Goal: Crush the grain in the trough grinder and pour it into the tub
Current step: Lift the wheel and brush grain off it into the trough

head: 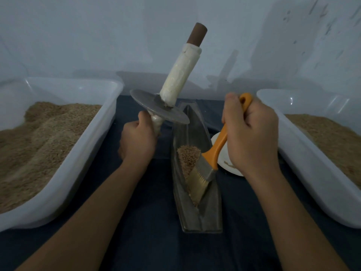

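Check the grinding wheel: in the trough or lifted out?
Lifted out. The left hand grips the grinding wheel by its axle handle, tilted, above and left of the trough; only grain and the brush are in the trough.

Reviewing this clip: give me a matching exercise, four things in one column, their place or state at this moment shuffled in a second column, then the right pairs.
Things:
1. grinding wheel
2. brush
3. grain pile
4. white dish

Places or states:
A. lying in the trough
B. held up tilted by the left hand, out of the trough
C. on the cloth, partly hidden behind the right hand
D. bristles down in the trough, handle gripped

Pairs: 1-B, 2-D, 3-A, 4-C
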A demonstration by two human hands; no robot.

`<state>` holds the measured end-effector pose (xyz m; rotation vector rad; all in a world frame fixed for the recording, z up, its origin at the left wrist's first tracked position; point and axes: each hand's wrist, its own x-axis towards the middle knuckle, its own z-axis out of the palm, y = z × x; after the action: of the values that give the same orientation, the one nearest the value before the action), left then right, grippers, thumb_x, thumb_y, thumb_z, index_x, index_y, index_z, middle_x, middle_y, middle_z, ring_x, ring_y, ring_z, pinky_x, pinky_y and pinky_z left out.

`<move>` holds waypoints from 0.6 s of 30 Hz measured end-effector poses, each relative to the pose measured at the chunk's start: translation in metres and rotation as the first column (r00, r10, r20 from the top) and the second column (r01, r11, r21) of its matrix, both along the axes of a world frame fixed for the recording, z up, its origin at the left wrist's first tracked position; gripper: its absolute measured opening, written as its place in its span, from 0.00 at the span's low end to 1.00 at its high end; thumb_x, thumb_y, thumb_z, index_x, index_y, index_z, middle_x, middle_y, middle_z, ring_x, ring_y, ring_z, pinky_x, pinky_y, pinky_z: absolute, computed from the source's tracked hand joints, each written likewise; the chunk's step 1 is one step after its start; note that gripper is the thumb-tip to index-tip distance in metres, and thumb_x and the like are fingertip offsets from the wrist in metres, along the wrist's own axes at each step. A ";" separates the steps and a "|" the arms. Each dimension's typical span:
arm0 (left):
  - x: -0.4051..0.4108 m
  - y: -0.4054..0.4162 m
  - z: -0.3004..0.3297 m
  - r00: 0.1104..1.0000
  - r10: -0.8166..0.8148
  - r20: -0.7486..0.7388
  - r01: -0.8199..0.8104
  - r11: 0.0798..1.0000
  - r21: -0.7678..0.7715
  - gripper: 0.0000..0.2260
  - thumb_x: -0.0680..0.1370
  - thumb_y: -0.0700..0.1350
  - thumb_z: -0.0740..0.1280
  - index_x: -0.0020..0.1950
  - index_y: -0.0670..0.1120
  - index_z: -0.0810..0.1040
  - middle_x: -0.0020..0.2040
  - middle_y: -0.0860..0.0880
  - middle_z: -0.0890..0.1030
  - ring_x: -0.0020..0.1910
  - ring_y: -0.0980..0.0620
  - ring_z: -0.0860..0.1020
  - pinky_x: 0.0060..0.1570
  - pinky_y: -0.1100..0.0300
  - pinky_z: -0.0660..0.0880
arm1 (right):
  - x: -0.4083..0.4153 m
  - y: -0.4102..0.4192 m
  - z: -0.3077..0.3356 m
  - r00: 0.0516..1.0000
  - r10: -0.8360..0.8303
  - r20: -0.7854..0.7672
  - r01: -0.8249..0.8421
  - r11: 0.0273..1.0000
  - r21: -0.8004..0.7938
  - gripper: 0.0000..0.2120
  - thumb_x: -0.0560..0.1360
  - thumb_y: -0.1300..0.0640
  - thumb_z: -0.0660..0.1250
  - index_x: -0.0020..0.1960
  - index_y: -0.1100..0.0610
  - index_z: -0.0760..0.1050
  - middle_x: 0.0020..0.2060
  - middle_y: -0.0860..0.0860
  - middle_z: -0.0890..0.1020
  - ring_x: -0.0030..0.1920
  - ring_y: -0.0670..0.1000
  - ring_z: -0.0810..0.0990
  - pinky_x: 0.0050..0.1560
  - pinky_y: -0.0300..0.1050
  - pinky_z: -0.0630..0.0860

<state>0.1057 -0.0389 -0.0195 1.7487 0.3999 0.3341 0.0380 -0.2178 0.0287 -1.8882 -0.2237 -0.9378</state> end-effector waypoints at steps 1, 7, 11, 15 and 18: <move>0.000 0.000 0.000 1.000 0.004 0.002 -0.004 1.000 0.004 0.33 0.69 0.69 0.52 0.39 0.42 0.83 0.34 0.44 0.84 0.41 0.38 0.83 0.52 0.36 0.79 | 0.001 0.001 -0.002 1.000 -0.010 0.003 0.010 1.000 -0.007 0.25 0.85 0.53 0.61 0.30 0.59 0.64 0.23 0.55 0.67 0.22 0.49 0.65 0.23 0.40 0.62; 0.000 0.001 0.000 1.000 -0.016 0.010 0.016 1.000 -0.018 0.33 0.68 0.68 0.52 0.39 0.41 0.82 0.33 0.44 0.83 0.42 0.36 0.83 0.51 0.36 0.79 | 0.002 0.006 -0.005 0.988 -0.113 0.101 0.121 0.989 -0.082 0.24 0.85 0.54 0.60 0.31 0.56 0.62 0.22 0.51 0.65 0.23 0.54 0.66 0.23 0.48 0.63; -0.002 0.001 0.001 1.000 -0.009 0.018 0.009 1.000 -0.025 0.34 0.68 0.67 0.52 0.43 0.39 0.82 0.38 0.39 0.84 0.44 0.35 0.83 0.52 0.36 0.79 | -0.003 0.002 0.003 0.981 -0.093 0.170 0.098 0.995 -0.022 0.25 0.85 0.56 0.60 0.31 0.64 0.65 0.23 0.57 0.68 0.24 0.56 0.67 0.24 0.43 0.63; -0.003 0.001 0.003 1.000 -0.017 0.013 0.018 0.998 -0.053 0.33 0.68 0.67 0.52 0.43 0.40 0.82 0.38 0.40 0.84 0.45 0.35 0.83 0.53 0.35 0.79 | -0.005 0.003 0.003 0.996 -0.006 0.090 0.007 1.000 -0.015 0.26 0.84 0.54 0.61 0.29 0.62 0.63 0.21 0.52 0.66 0.22 0.51 0.64 0.25 0.38 0.60; -0.002 0.001 0.002 1.000 -0.016 0.006 0.017 0.998 -0.063 0.33 0.67 0.67 0.52 0.42 0.40 0.82 0.38 0.40 0.84 0.45 0.35 0.83 0.53 0.35 0.79 | -0.002 0.008 -0.002 0.999 -0.005 0.043 0.007 0.999 -0.048 0.26 0.85 0.53 0.61 0.29 0.52 0.59 0.21 0.47 0.62 0.22 0.48 0.62 0.24 0.37 0.59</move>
<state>0.1041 -0.0379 -0.0170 1.6885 0.3883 0.3110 0.0360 -0.2100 0.0270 -1.9152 -0.2687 -0.9856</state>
